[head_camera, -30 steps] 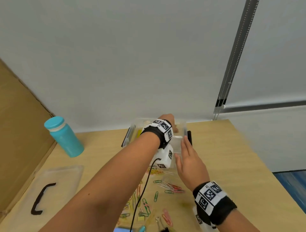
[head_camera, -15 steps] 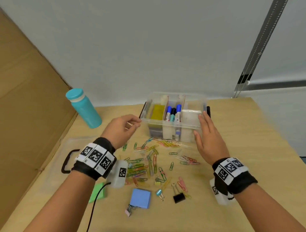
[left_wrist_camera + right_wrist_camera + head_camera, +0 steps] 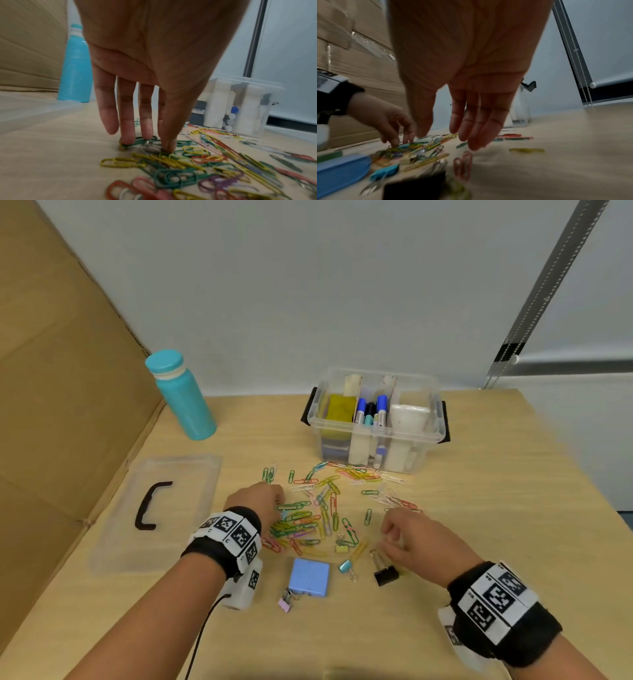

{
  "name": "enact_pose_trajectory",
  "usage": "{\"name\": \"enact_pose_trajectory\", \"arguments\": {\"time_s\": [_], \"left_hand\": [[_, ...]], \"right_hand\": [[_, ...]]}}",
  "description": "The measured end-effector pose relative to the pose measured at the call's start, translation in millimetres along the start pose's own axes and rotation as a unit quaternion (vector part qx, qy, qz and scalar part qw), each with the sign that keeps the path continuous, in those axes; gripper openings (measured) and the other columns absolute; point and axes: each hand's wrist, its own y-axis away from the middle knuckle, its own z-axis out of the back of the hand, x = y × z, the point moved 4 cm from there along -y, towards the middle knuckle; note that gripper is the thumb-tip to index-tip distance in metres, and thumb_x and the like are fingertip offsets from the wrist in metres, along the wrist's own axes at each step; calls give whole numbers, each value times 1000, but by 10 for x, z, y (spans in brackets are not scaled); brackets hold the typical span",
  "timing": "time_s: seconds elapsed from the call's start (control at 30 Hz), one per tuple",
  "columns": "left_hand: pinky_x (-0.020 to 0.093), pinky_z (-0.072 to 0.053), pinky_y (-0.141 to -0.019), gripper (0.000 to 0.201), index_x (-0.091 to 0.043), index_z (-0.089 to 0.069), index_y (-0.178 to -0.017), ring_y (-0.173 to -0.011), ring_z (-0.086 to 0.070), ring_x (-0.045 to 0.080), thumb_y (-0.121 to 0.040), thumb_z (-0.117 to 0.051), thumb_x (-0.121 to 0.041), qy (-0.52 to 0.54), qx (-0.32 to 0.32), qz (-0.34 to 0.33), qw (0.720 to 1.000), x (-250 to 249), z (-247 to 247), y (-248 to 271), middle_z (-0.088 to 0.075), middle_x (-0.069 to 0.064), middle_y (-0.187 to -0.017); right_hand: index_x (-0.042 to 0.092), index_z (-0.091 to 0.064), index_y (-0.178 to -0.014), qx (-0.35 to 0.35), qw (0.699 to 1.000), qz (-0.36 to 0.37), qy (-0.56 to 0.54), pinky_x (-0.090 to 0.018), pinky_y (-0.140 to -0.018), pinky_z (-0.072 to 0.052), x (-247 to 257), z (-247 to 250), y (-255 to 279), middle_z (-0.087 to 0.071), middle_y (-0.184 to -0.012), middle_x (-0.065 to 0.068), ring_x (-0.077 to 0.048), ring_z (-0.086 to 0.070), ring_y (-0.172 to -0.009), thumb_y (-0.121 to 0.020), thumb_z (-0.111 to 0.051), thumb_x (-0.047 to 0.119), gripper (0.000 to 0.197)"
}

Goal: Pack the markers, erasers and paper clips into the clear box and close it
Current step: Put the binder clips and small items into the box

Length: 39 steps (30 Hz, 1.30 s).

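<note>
The clear box [image 3: 373, 435] stands open at the back of the table, with markers [image 3: 371, 410] upright in its middle compartment, a yellow eraser [image 3: 339, 407] on the left and a white one [image 3: 409, 416] on the right. Several coloured paper clips [image 3: 308, 518] lie scattered in front of it. My left hand [image 3: 274, 505] is down on the left of the pile, its fingertips [image 3: 126, 140] and thumb touching green clips [image 3: 142, 140]. Over the right side of the pile my right hand [image 3: 448, 139] hovers with relaxed fingers and holds nothing.
The box's clear lid [image 3: 191, 474] with a black handle lies at the left, near a teal bottle [image 3: 181, 398] and a cardboard wall [image 3: 61, 371]. A blue note pad [image 3: 309, 577] and black [image 3: 385, 573], teal [image 3: 345, 566] and pink [image 3: 286, 604] binder clips lie nearest me.
My left hand has come out of the box and dropped onto the clip pile. The right hand has left the box's side and moved back over the clips.
</note>
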Motion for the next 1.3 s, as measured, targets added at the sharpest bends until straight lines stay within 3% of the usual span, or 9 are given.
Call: {"name": "enact_pose_trajectory", "arguments": {"time_s": [0.17,0.37,0.53,0.6,0.73,0.8,0.93,1.07,1.3], "left_hand": [[29,-51,-79,14,-30,-61,-94,-93,-63,21,-86,-56,-20,-24,-17,-18,999,-59,-31,-6,-64,-5,-107],[32,-50,-76,30,-32,-53,-119,-96,-62,23,-91,-55,-23,-67,-21,-91,993,-195,-44,61,-51,-4,-120],[35,-51,-85,18,-27,-58,-107,-99,-59,22,-89,-56,-22,-40,-16,-100,994,-187,-36,23,-56,-2,-114],[35,-51,-86,17,-26,-59,-105,-99,-59,20,-88,-58,-24,-29,-21,-107,994,-179,-25,25,-57,-3,-113],[31,-52,-76,11,-26,-59,-91,-87,-61,15,-82,-65,-29,97,-69,-107,987,-97,46,64,-60,-7,-98],[34,-55,-76,15,-24,-55,-83,-84,-63,14,-79,-69,-22,229,-74,-106,965,-27,78,100,-65,-4,-91],[26,-48,-69,12,-21,-54,-92,-71,-55,12,-86,-59,-12,331,-56,-156,929,-92,147,315,-59,-1,-90],[22,-40,-67,23,-17,-57,-106,-74,-47,8,-98,-35,-15,243,1,-218,945,-347,23,571,-47,-3,-93],[32,-44,-83,52,-23,-48,-113,-100,-51,18,-75,-68,-52,48,100,-224,968,-457,-377,662,-48,-2,-115]], "right_hand": [[26,-47,-98,76,997,-29,15,-32,-74,-49,9,-300,123,-49,-96,10,-15,-56,-84,-77,-65,51,37],[24,-45,-110,54,997,-57,-23,-26,-76,-49,38,-398,180,-46,-109,6,-13,-56,-90,-81,-62,33,35],[29,-50,-107,-10,963,-105,-248,-21,-72,-50,-64,-279,196,-57,-96,1,-8,-58,-73,-80,-68,21,34],[29,-55,-111,-5,913,-131,-386,-38,-84,-55,-107,-290,195,-57,-96,-4,-20,-64,-82,-83,-64,16,32],[6,-59,-107,21,681,-172,-711,-36,-69,-58,-11,-333,217,-50,-97,-16,-28,-62,-80,-73,-52,7,36],[4,-58,-101,18,648,-175,-741,-33,-58,-55,30,-349,208,-49,-92,-14,-28,-61,-76,-70,-53,11,31],[9,-56,-79,1,795,-184,-579,-27,-47,-41,100,-378,147,-51,-76,-9,-19,-55,-58,-95,-52,13,17],[16,-58,-83,5,954,-84,-287,-19,-51,-38,241,-413,81,-49,-61,4,-4,-43,-49,-88,-62,20,8],[26,-47,-97,35,995,-42,-89,-26,-102,-28,380,-615,-19,-43,-66,15,-5,-42,-66,-80,-68,38,30]]}}
